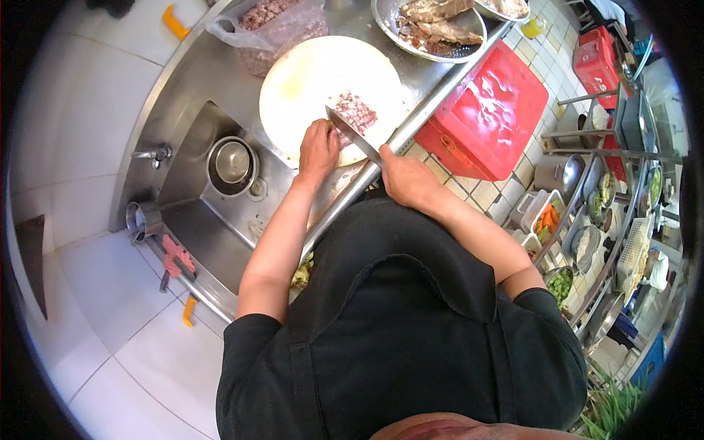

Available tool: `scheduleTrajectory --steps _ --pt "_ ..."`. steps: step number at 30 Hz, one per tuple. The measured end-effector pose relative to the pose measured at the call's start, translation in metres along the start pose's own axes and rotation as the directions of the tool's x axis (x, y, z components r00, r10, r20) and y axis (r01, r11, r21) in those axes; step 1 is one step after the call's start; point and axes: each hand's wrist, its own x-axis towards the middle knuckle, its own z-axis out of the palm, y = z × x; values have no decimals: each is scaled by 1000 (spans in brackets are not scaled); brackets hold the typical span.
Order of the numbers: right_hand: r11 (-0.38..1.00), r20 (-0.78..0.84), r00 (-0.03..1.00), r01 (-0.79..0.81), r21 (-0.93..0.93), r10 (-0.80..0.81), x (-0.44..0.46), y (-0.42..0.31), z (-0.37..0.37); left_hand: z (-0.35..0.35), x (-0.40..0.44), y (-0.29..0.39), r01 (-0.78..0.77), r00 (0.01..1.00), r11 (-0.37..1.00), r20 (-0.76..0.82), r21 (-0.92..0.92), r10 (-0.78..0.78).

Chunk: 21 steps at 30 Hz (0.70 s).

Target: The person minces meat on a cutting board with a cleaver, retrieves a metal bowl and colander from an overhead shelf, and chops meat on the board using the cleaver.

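A round white cutting board (301,88) lies on the steel counter, with a heap of diced pinkish meat (354,111) near its middle. My right hand (405,176) is wrapped round the handle of a knife (355,135), whose blade reaches over the board beside the meat. Close to the blade, my left hand (320,149) rests on the board's near edge with its fingers bent and together, against meat that is mostly hidden by the hand and blade.
Behind the board stands a plastic bag of chopped meat (282,37). A metal colander (480,33) holds large meat pieces. Left is a sink (198,187) with nested bowls (233,163). A red crate (491,110) stands right, past the counter's edge, near racks of food containers.
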Motion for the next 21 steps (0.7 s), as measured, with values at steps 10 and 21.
scheduleTrajectory --steps 10,21 --pt "1000 45 999 -8 -30 10 37 -7 19 7 -1 -5 -26 999 1000 -35 12 27" --pt "998 62 996 -57 -3 57 24 8 12 0 -16 2 -55 997 998 60 37 53"
